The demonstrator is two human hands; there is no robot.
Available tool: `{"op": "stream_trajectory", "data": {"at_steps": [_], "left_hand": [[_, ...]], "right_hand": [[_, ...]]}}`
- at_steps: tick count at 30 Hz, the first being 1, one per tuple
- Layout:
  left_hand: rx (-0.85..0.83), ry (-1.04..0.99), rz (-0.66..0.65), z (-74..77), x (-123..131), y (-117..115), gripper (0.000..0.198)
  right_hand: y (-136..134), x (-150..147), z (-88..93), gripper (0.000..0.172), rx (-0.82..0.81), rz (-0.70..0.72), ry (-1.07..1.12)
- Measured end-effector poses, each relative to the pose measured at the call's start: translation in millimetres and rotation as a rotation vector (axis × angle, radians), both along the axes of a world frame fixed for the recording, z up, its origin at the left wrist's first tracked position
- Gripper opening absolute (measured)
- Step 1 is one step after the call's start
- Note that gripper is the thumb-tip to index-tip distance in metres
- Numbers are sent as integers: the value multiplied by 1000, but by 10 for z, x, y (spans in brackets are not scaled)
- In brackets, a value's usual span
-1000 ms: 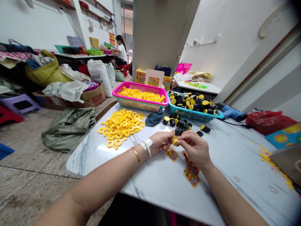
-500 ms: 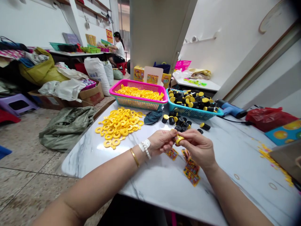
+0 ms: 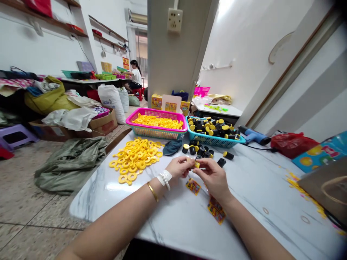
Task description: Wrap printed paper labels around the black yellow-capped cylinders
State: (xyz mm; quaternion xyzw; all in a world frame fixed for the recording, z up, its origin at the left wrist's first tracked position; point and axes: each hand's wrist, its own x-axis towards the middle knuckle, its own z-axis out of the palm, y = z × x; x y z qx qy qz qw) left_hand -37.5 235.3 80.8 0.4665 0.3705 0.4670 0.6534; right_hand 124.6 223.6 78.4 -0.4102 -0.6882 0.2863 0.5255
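My left hand (image 3: 179,167) and my right hand (image 3: 213,177) meet above the table, their fingertips pinched on a small yellow printed piece (image 3: 197,164). Fingers cover much of it, so its full shape is hidden. Colourful printed stickers (image 3: 193,186) lie on the table under my hands, and more of them (image 3: 217,210) lie partly beneath my right wrist. Just beyond my fingers are loose black cylinders with yellow caps (image 3: 185,148). A heap of yellow rings with short tabs (image 3: 135,159) spreads to the left of my left hand.
A pink-rimmed basket (image 3: 155,134) of yellow rings and a blue basket (image 3: 217,141) of capped cylinders stand at the table's back. Between them lies a dark cloth (image 3: 172,147). A blue heat-gun-like tool (image 3: 255,136) and red bag (image 3: 294,145) are at right. Another person (image 3: 135,76) sits far off.
The view has tilted up, so the scene sits lower in the picture. Both hands keep their pinch on the yellow piece, which appears turned and more covered by fingers.
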Motion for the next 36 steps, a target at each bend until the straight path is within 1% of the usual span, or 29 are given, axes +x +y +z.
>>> {"op": "stream_trajectory", "data": {"at_steps": [1,4,6,7,9,11,13,14,15,16,18,20,22,24,26,27,29,30,32,34,36], "left_hand": [[90,54,5,0,-15,2,50],[352,228,47,12,-44,-16,42],[471,308,81,31,-44,-39,37],[496,315,81,41,-38,-47,37],[456,270,56,61,-24,-55,40],[349,226,15,78,-11,-55,44],[290,235,17,96,1,-72,45],[300,263,41,103,10,-97,44],[334,301,77,110,24,-139,43],[384,343,117,114,45,-199,41],[505,422,161,118,102,-361,36],[614,475,115,129,166,-519,30],[676,516,54,142,215,-591,26],[667,560,61,145,236,-554,22],[613,589,108,137,229,-456,18],[584,600,129,131,218,-405,17],[551,634,145,120,198,-331,16],[548,658,137,113,193,-313,16],[559,712,87,91,200,-313,15],[579,765,24,60,219,-336,14],[602,820,-14,25,231,-353,13]], "right_hand": [[-12,4,9,27,-64,17,43],[-27,-4,66,32,-345,49,228],[-10,-17,111,38,-491,79,363],[6,-20,131,42,-531,94,413],[36,-14,161,51,-533,115,456],[45,2,188,52,-427,133,403],[12,10,219,40,-247,129,262],[-25,9,236,35,-169,120,189],[-80,6,253,30,-123,112,143],[-153,4,267,28,-121,109,134],[-355,17,275,25,-229,112,219],[-619,81,242,24,-376,79,351],[-943,205,161,24,-441,-37,395],[-1325,377,46,20,-455,-170,312],[-1727,580,-89,16,-453,-276,135],[-1908,692,-159,16,-428,-312,35],[-2179,927,-291,15,-300,-373,-157],[-2262,1039,-342,12,-254,-358,-262],[-2337,1224,-397,7,-174,-304,-450],[-2341,1329,-390,8,-86,-263,-583],[-2309,1351,-333,7,18,-270,-645]]}}
